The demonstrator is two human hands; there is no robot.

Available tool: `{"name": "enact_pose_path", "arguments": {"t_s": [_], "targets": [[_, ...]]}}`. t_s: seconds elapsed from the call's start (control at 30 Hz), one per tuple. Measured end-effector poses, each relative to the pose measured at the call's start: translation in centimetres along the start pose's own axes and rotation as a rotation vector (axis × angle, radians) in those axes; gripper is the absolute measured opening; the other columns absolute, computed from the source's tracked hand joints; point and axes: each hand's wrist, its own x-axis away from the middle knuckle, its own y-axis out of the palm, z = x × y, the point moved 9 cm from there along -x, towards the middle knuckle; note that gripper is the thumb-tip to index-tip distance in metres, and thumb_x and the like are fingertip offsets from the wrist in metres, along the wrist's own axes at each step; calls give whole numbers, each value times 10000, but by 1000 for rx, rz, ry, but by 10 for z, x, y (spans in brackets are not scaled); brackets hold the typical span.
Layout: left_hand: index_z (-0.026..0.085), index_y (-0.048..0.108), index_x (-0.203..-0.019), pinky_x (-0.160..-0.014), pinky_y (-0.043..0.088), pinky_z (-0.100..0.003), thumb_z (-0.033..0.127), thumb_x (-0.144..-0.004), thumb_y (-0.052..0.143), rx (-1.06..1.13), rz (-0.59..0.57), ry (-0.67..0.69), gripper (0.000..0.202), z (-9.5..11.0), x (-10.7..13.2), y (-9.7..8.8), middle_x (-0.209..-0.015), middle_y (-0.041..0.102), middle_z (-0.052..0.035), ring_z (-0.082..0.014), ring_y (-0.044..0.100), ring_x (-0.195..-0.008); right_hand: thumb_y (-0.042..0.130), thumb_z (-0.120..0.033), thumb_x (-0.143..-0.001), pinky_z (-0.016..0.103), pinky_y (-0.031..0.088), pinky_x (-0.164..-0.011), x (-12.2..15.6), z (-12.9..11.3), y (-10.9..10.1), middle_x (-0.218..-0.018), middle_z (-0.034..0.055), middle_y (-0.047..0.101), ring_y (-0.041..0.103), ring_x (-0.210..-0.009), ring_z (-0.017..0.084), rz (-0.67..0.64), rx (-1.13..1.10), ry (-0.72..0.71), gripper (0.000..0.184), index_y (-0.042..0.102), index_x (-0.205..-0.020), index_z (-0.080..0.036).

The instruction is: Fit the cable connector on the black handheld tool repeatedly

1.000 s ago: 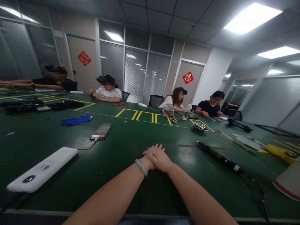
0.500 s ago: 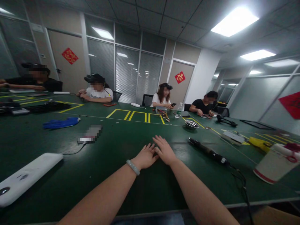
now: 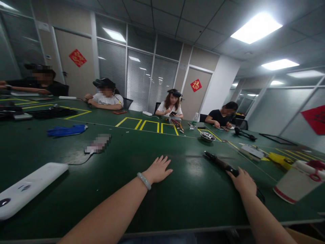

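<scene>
My left hand [image 3: 158, 169] lies flat on the green tabletop [image 3: 182, 206], fingers spread and holding nothing. A pale bangle [image 3: 144, 181] circles that wrist. Over to the right, my right hand [image 3: 243, 183] is closed around the rear end of a dark electric screwdriver [image 3: 218, 162]. The tool lies on the table with its bit end pointing away to the left. My palm hides its tail, and part of the cord shows beyond the hand.
At left are a white power bank [image 3: 33, 189] cabled to a blurred phone [image 3: 98, 144] and a blue glove [image 3: 67, 130]. A metal bowl [image 3: 207, 137] stands beyond the screwdriver; a white cup [image 3: 296, 181] is at right. Several people sit across the table.
My right hand has left its place beside my left hand, moved right and closed on the screwdriver. My left hand stays put. Across the table, a person with a phone has shifted slightly.
</scene>
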Motion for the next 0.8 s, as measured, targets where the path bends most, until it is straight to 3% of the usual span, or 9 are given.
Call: {"name": "enact_pose_path", "arguments": {"t_s": [0.1,0.2,0.33,0.47,0.63,0.8], "targets": [[249,228,-1491,-1140,124,-498,659,-924,180,-4,1,-11,701,1,0,0,-1560,152,-66,-288,87,-1439,364,-685,-811,484,451,-858,-2,6,3,-1261,183,541,557,-1086,363,-98,-28,-23,718,509,-1291,-172],[246,238,-1489,-1139,126,-499,656,-925,179,-9,3,-22,699,2,1,-1,-1558,161,-66,-289,96,-1438,397,-697,-790,462,478,-776,-6,0,-3,-1143,182,600,598,-1002,355,-140,-10,-63,667,588,-1146,-166],[237,240,-1489,-1137,129,-506,659,-924,162,-3,0,-15,709,4,2,-2,-1560,145,-72,-295,88,-1438,470,-729,-730,418,481,-713,-12,-12,-1,-1030,159,647,637,-897,324,-307,-2,-147,632,635,-984,-174],[231,246,-1488,-1138,125,-502,651,-927,171,-11,17,-19,704,3,1,-2,-1558,159,-77,-295,96,-1437,535,-632,-737,364,469,-708,-10,-28,3,-995,123,677,654,-869,281,-440,-70,-188,551,638,-1063,-201],[232,240,-1489,-1139,118,-495,632,-935,186,-29,57,-5,686,0,0,2,-1556,175,-79,-291,106,-1436,471,-657,-770,350,470,-681,2,-40,5,-933,124,698,667,-843,285,-471,-150,-85,604,650,-1099,-184],[213,176,-1503,-1144,113,-495,645,-927,200,6,106,-6,720,2,0,-9,-1562,146,-84,-289,77,-1440,439,-683,-781,322,461,-671,26,-84,-11,-883,95,703,663,-828,272,-461,-273,-144,620,676,-1073,-192]]}}
